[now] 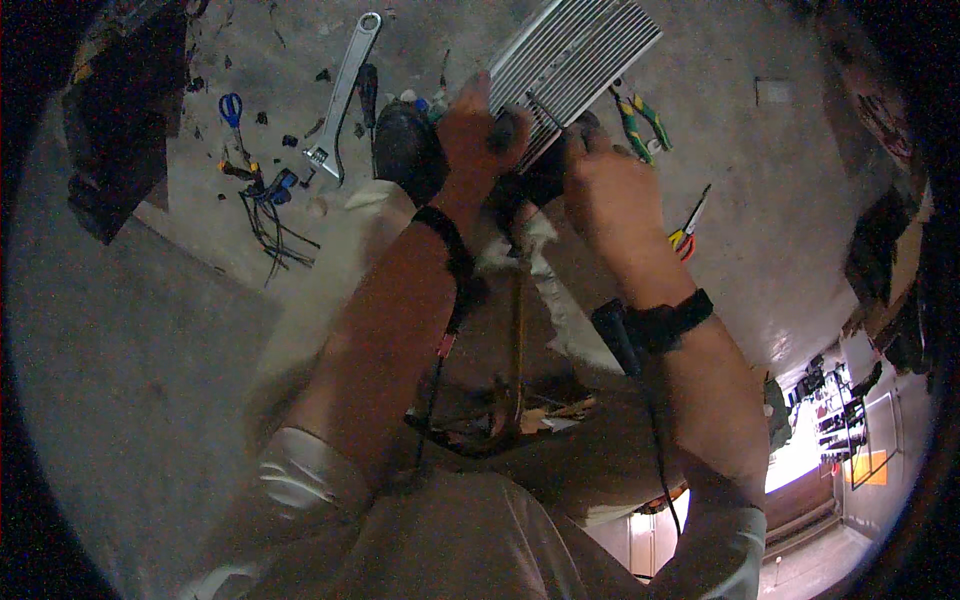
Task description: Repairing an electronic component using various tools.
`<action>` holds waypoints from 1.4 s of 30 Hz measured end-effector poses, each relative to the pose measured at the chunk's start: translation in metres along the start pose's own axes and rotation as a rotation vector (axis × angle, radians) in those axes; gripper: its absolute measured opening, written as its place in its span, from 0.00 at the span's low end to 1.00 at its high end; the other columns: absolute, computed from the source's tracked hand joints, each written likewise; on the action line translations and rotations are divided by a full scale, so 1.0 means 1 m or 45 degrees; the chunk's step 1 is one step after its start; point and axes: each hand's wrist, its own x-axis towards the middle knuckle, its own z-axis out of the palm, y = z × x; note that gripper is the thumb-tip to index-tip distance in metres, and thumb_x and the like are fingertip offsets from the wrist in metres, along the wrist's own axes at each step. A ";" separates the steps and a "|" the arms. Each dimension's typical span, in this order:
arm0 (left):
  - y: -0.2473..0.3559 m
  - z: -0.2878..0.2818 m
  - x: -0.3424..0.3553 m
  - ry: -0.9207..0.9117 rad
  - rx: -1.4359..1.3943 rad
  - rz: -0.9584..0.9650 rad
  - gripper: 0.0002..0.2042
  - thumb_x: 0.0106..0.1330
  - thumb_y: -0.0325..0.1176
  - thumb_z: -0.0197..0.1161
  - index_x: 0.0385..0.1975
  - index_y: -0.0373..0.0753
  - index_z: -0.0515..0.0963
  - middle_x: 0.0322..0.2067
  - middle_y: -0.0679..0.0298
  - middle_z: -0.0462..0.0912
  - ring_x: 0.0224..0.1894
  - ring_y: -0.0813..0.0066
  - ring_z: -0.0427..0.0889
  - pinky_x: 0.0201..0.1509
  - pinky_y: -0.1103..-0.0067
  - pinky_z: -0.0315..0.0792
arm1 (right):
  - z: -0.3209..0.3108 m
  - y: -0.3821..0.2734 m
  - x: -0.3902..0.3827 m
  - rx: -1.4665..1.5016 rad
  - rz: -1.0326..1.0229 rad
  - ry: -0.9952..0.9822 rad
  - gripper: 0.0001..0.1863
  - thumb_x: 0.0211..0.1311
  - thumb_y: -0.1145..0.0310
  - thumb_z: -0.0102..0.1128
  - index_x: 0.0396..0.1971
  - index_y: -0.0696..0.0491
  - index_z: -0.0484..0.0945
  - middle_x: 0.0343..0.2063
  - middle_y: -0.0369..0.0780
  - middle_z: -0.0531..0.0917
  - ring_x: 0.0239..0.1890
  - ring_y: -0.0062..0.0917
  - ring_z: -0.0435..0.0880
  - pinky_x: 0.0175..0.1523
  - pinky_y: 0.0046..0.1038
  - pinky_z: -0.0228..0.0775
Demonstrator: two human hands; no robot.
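Observation:
A silver finned metal part, like a heat sink (590,50), stands tilted in front of me near the floor. My left hand (478,135) is closed on its lower left edge. My right hand (612,190) is closed at its lower right edge, fingers curled inward. A thin dark rod (545,108) lies across the fins and runs toward my right fingers. What those fingers grip is too dark and blurred to name. A dark shoe (405,150) is beside my left hand.
Left on the concrete floor lie an adjustable wrench (347,90), a dark-handled screwdriver (369,90), blue-handled scissors (231,110), black wires (268,222) and small dark scraps. Green-and-yellow pliers (640,122) and red-and-yellow scissors (688,235) lie right. Cables hang from both wristbands.

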 end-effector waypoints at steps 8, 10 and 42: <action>0.004 -0.003 -0.002 -0.230 0.071 -0.115 0.30 0.57 0.51 0.67 0.47 0.26 0.76 0.31 0.45 0.82 0.35 0.43 0.84 0.38 0.58 0.79 | 0.020 -0.019 -0.002 0.387 0.345 -0.054 0.13 0.63 0.67 0.57 0.41 0.59 0.80 0.35 0.54 0.85 0.38 0.50 0.87 0.41 0.47 0.80; 0.002 0.001 -0.004 -0.149 0.075 -0.049 0.31 0.57 0.51 0.66 0.48 0.26 0.76 0.31 0.44 0.82 0.34 0.42 0.84 0.38 0.58 0.79 | 0.027 -0.019 0.005 0.531 0.429 0.140 0.12 0.63 0.67 0.56 0.37 0.61 0.81 0.31 0.53 0.85 0.36 0.49 0.88 0.39 0.46 0.79; 0.057 -0.102 0.031 -0.677 0.574 -0.419 0.26 0.59 0.54 0.64 0.42 0.33 0.86 0.40 0.42 0.86 0.45 0.42 0.85 0.52 0.58 0.78 | 0.041 0.044 0.036 1.037 0.383 -0.155 0.15 0.55 0.64 0.55 0.31 0.60 0.84 0.34 0.55 0.86 0.37 0.48 0.87 0.41 0.47 0.76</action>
